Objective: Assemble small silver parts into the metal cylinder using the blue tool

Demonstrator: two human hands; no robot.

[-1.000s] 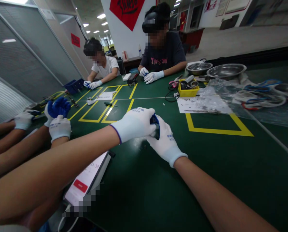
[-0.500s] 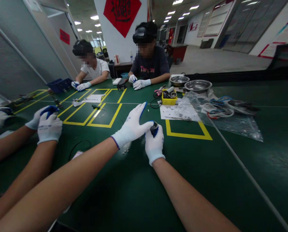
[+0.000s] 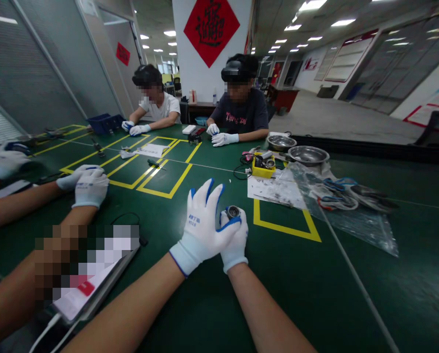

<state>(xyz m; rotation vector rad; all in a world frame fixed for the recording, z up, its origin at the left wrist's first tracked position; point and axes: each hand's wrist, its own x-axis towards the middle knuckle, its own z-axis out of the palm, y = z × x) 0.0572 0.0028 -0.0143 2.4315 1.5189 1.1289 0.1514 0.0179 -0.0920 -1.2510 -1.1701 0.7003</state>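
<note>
My right hand (image 3: 237,241), in a white glove with blue palm coating, is closed around a small round dark metal part (image 3: 233,212). The part's ring-shaped end faces up, with a recessed inside; its exact kind cannot be made out. Beside it is my left hand (image 3: 203,223), gloved alike, fingers stretched up and spread. Its thumb reaches across in front of the right hand, close to the part; whether it touches the part is unclear. Both hands are above the green table (image 3: 278,294), short of the yellow tape rectangle.
A yellow bin (image 3: 263,171) of parts stands ahead on the right, near two steel bowls (image 3: 308,155). A plastic bag (image 3: 366,223) with cables lies farther right. A screwdriver (image 3: 156,164) is ahead left. At left are a co-worker's gloved hands (image 3: 90,186) and a phone (image 3: 75,296).
My left hand has turned upright, its fingers spreading, and the round part's end now faces up toward me. The view has shifted. Small nuts seen earlier on the table are now out of sight.
</note>
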